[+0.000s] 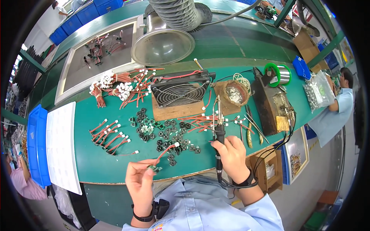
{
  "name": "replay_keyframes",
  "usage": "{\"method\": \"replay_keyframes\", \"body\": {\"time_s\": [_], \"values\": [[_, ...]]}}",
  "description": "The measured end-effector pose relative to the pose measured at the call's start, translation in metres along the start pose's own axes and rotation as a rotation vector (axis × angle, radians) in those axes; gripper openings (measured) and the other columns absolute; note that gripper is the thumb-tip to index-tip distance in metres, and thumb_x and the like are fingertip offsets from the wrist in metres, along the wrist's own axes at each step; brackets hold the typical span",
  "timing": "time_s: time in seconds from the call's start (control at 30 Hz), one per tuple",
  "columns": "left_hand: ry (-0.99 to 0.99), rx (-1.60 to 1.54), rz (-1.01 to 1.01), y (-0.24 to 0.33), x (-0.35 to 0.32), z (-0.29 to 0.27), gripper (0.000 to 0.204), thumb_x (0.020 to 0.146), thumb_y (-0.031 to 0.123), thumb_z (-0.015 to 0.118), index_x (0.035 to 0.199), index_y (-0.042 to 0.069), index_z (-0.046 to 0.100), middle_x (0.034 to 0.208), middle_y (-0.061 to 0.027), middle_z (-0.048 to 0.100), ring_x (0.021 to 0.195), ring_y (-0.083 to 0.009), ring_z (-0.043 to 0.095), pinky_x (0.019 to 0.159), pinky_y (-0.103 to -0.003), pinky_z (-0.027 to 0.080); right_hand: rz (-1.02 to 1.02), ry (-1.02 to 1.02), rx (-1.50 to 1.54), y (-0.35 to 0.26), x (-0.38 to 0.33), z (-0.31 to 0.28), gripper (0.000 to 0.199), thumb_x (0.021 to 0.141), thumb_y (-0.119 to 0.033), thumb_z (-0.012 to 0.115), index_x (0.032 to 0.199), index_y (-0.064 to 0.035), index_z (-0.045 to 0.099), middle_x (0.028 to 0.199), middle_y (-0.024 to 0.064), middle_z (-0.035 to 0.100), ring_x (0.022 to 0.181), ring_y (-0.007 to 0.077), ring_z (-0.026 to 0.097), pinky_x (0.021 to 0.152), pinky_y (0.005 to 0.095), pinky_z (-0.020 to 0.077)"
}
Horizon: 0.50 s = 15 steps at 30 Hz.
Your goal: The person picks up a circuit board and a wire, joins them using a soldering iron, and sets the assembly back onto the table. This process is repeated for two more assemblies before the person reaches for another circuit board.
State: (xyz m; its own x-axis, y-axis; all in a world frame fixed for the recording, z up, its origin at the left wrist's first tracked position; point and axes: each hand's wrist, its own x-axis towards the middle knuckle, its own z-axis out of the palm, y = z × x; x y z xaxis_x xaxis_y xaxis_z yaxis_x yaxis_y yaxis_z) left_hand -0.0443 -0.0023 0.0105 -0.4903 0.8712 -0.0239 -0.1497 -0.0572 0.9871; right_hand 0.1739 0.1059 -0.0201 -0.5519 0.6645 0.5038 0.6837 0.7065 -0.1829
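Note:
Near the table's front edge, my left hand (139, 183) pinches a small green circuit board (155, 168) between thumb and fingertips. A red lead with a white connector (168, 150) sticks up from the board, but the joint is too small to make out. My right hand (233, 158) is wrapped round the black handle of a soldering iron (220, 134), its metal end pointing away from me. Between the hands lies a spread of small dark circuit boards (169, 134). Finished-looking boards with red leads (110, 138) lie in a slanting row at the left.
Behind the boards stand a black fan (180, 94) and a round tin (236, 93). Bundled red leads (123, 79) lie back left; a white tray (61, 146) sits far left. To the right are pliers (249, 136), a solder spool (284, 74) and a dark box (268, 102). An extraction hood (163, 46) hangs above.

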Motion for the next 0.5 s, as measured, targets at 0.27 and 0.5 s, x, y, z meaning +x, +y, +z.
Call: {"method": "replay_keyframes", "body": {"time_s": [0.27, 0.5], "values": [[-0.227, 0.143, -0.026, 0.007, -0.007, -0.001, 0.012, 0.087, -0.003, 0.050, 0.098, -0.003, 0.047, 0.100, -0.0162, 0.060, 0.081, -0.0182, 0.063, 0.069, -0.027, 0.050, 0.441, 0.265, 0.703, -0.047, -0.010, -0.009, 0.034, 0.078, 0.013, 0.057, 0.103, -0.0071, 0.044, 0.076, 0.0085, 0.057, 0.069, 0.0141, 0.056, 0.062, 0.0279, 0.0477], [-0.443, 0.421, 0.134, 0.007, -0.012, 0.029, 0.016, 0.084, -0.004, 0.055, 0.100, -0.003, 0.055, 0.093, -0.0143, 0.061, 0.072, -0.0195, 0.064, 0.060, -0.028, 0.051, 0.453, 0.136, 1.008, -0.060, -0.005, -0.034, 0.049, 0.074, 0.014, 0.063, 0.107, -0.0077, 0.034, 0.075, 0.0116, 0.059, 0.071, 0.0160, 0.062, 0.068, 0.0285, 0.0515]]}}
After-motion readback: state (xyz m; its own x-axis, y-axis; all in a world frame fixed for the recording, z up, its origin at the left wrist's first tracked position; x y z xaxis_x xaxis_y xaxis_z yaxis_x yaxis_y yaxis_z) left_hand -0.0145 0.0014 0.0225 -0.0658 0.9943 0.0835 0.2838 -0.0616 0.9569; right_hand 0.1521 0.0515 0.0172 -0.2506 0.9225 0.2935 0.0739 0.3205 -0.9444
